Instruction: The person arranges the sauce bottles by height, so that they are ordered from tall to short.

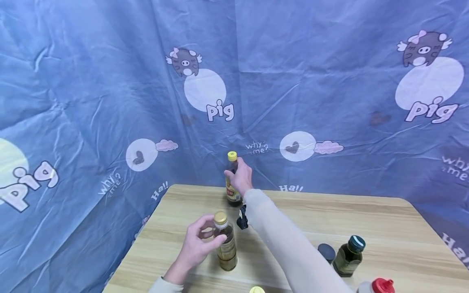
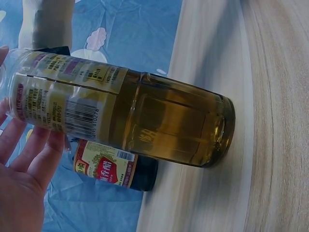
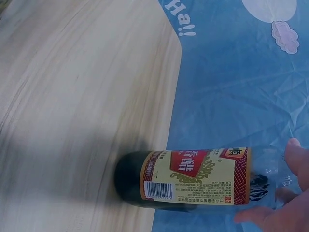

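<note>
My left hand (image 1: 196, 246) is curved round the upper part of a gold-capped bottle (image 1: 227, 257) of amber liquid, thumb in front and fingers behind. The left wrist view shows its barcode label and the amber lower half of the bottle (image 2: 178, 123). Farther back, by the curtain, my right hand (image 1: 242, 176) holds a yellow-capped vinegar bottle (image 1: 232, 194) near its neck. The right wrist view shows the red and cream label of this dark vinegar bottle (image 3: 198, 176), with thumb and finger on either side of the neck. Both bottles stand upright at the table's left part.
A green-capped dark bottle (image 1: 348, 258), a dark-lidded jar (image 1: 327, 252) and a red-topped squeeze bottle (image 1: 381, 285) are at the right front. A pale yellow cap (image 1: 257, 289) shows at the bottom edge. A blue printed curtain (image 1: 329, 110) borders the wooden table (image 1: 366, 211).
</note>
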`<state>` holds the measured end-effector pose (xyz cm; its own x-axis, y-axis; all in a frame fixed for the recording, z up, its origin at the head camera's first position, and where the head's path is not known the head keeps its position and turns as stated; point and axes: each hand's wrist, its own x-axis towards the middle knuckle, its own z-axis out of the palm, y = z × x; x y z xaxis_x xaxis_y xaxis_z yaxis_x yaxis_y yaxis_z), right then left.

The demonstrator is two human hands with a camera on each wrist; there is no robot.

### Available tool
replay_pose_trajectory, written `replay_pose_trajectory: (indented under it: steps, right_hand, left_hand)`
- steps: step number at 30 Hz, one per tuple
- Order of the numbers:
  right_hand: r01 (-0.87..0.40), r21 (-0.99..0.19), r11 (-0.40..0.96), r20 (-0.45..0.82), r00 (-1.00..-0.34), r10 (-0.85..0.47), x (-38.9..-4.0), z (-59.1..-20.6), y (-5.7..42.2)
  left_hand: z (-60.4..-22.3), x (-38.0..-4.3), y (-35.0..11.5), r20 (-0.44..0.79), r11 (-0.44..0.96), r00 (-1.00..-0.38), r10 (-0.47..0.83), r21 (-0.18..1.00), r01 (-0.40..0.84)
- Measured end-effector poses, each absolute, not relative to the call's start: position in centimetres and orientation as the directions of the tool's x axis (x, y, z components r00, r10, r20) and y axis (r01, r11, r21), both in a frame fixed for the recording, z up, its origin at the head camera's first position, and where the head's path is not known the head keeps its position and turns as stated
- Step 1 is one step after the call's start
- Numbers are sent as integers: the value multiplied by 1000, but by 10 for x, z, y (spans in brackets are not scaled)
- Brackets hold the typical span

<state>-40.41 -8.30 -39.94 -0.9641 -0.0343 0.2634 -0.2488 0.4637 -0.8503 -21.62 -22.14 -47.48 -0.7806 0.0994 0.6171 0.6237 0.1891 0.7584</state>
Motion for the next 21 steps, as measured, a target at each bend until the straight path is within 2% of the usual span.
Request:
replay_pose_trajectory:
  steps: [10, 21]
  right_hand:
    - [-269, -826, 496, 300, -954, -17, -408, -402, -85]
    - [-191, -822, 537, 191, -980, -56, -403, -382, -75]
  left_hand:
    - [-475, -217, -219, 626, 184, -773, 98, 752, 632]
    - [-474, -218, -220, 623, 180, -776, 93, 756, 629]
